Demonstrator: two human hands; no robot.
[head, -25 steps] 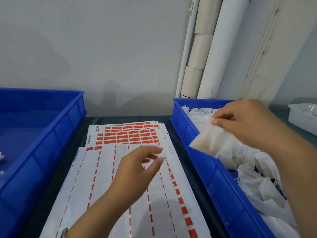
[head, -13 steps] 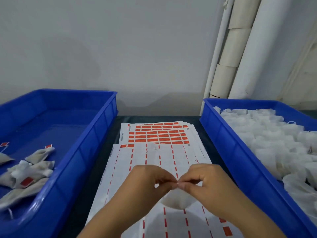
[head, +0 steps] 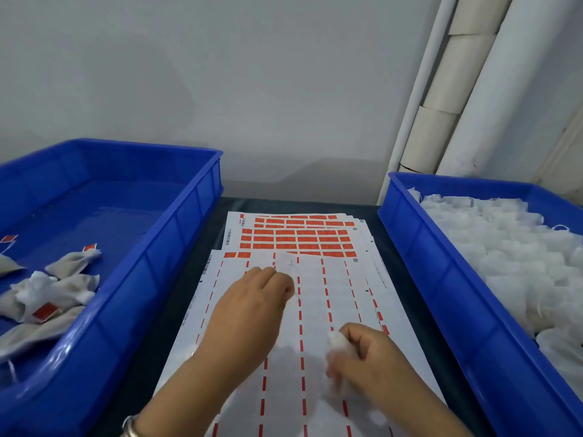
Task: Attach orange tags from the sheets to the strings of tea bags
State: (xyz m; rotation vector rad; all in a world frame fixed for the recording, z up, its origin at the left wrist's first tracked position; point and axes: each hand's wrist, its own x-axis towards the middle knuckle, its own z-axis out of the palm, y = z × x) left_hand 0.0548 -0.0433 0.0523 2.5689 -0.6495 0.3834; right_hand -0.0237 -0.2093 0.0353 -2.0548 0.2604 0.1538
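Over sheet (head: 315,310), hands curled: right hand (head: 366,357) gripping tea bag (head: 336,342)

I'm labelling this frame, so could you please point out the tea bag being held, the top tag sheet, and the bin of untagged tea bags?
tea bag (head: 335,342): head view, its white upper edge beside the right hand.
top tag sheet (head: 312,298): head view, bare stripped area.
right bin (head: 441,279): head view, its blue left wall.

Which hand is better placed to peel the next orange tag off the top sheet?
Left. The left hand rests on the top sheet, its fingers nearest the remaining orange tags at the far edge. The right hand sits nearer the person, gripping a tea bag.
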